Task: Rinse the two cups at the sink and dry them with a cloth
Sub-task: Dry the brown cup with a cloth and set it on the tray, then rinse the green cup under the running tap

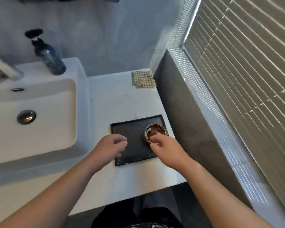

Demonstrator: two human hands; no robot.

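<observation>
The sink (79, 96) sits far left; the left hand (110, 147) hovers loosely curled and empty over the black tray (132, 129); the checked cloth (144, 79) lies behind, likely kept dry for later; the amber gold-rimmed cup (155, 130) stands on the tray's right; the right hand (166, 150) is at its near rim, grip unclear.

glossy brown cup (155, 132) – gold rim; matt black tray (130, 129); woven checked cloth (143, 79); smooth white sink (39, 99) – metal drain (26, 117).
</observation>
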